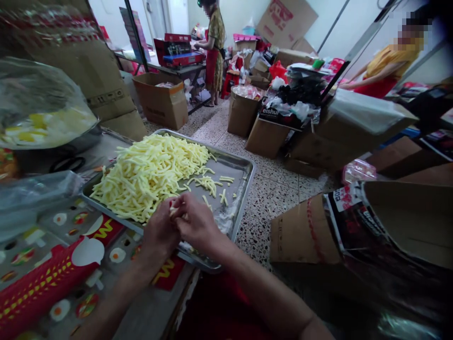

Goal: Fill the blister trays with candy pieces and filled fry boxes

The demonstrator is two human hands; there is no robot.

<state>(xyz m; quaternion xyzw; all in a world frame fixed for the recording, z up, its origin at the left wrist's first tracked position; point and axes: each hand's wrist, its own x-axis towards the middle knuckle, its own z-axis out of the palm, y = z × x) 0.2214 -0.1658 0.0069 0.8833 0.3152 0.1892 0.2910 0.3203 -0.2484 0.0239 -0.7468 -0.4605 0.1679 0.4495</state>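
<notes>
A metal tray (247, 182) holds a large heap of pale yellow sticks that look like French fries (152, 170). A few loose sticks lie apart on its right half. Over the tray's near edge, my left hand (163, 226) and my right hand (196, 218) meet with their fingers closed together. Something small, pale and partly red shows between the fingertips, too covered to make out. To the left, a stack of flat red fry cartons (46, 283) with yellow marks lies on a patterned table cover (116, 269). Another red carton piece (170, 273) shows beneath my wrists.
A metal bowl (81, 141) with a clear plastic bag of yellow and white pieces stands at left. An open cardboard box (304, 231) is close on my right. More boxes line the speckled floor (219, 137). Two people (214, 47) are farther back.
</notes>
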